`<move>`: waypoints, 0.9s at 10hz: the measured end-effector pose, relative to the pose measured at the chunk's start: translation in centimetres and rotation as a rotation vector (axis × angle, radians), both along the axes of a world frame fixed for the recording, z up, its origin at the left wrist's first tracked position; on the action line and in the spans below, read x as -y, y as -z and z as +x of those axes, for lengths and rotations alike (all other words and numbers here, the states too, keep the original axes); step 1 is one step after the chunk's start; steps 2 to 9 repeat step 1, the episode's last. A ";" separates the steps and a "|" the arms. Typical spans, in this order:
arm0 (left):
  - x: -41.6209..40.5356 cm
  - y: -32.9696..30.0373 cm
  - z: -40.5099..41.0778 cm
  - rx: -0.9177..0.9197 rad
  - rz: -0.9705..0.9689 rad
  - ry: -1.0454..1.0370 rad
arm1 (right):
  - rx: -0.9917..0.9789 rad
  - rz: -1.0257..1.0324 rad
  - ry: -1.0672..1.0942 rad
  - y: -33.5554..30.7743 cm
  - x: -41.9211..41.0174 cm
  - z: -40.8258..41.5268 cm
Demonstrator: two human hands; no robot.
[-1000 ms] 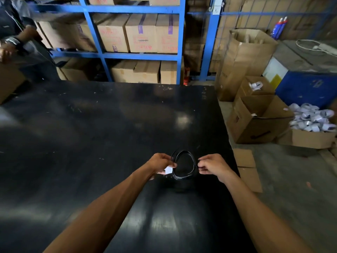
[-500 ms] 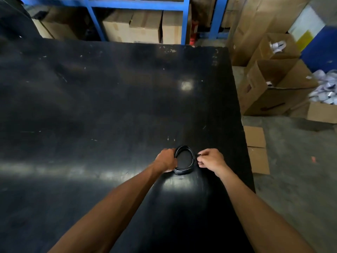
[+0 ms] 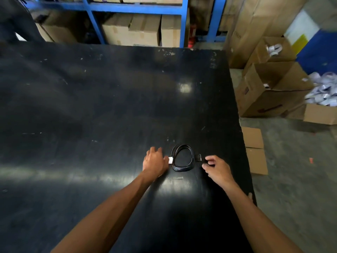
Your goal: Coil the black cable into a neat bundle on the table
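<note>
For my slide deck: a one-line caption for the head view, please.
Coiled black cable lies on the black table, left hand and right hand open beside it.

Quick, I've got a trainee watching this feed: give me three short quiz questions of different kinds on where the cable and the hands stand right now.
1. True or false: the cable lies coiled on the table.
2. Which hand is next to the white tag: A left, B right?
3. Fill in: the right hand is ____ the coil, not gripping it.

Key: 1 true. 2 A, the left hand; whether it touches the tag cannot be told. 3 beside; its fingers are loosely curled, apart from the loop.
</note>
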State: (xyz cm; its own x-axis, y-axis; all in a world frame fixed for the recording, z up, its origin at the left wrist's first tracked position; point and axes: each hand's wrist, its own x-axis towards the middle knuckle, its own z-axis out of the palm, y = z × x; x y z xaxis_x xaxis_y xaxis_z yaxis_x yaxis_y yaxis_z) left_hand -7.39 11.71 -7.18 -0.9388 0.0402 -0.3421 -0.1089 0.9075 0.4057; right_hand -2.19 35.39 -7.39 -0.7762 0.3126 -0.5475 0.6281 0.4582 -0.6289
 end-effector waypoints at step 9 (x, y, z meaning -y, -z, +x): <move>5.2 0.7 4.8 -0.133 0.189 -0.222 | -0.006 -0.223 0.271 -1.8 -0.5 6.0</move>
